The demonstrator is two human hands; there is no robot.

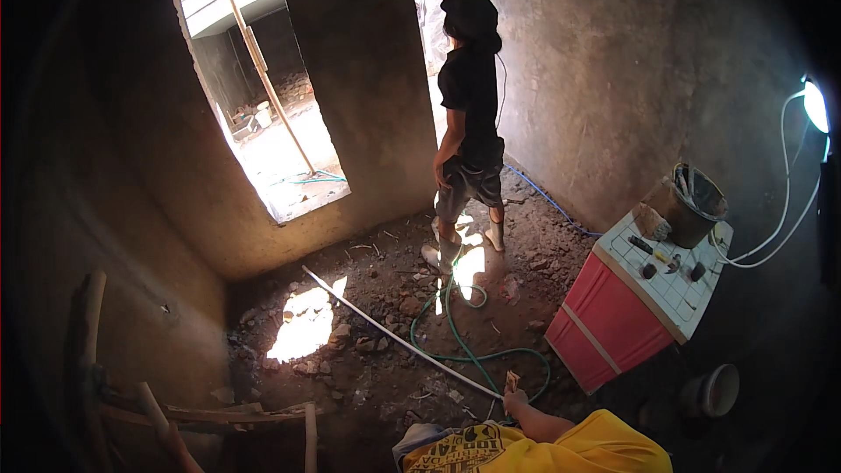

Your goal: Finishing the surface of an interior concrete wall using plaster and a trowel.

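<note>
In the head view, the person's right hand [515, 398] reached out from a bright yellow shirt sleeve [613, 440] near the lower edge, its fingers closed narrowly on a small, rough, tan-brown piece [512, 380]. That piece was short and uneven in outline, jutting up from the fingertips above the rubble-strewn earth floor [394, 359]; its material was too small to tell. The left hand was out of view, so its state could not be told. A long, straight, white pole [399, 332] ran across the floor, its near end meeting the right hand in the picture, though whether they touched was unclear. A thin green hose [455, 326] looped just beyond.

To the right, a dark round bucket [692, 221] stood on a white tiled top [679, 298] over a pink-red tapered base [596, 320], with pale, stick-like pieces [686, 184] upright inside. A rough grey-brown block [651, 222] sat just beside the bucket, near a black-handled tool [640, 245]. Below, a pale-rimmed bucket [722, 391] lay tilted in shadow, its contents too dark to tell.
</note>
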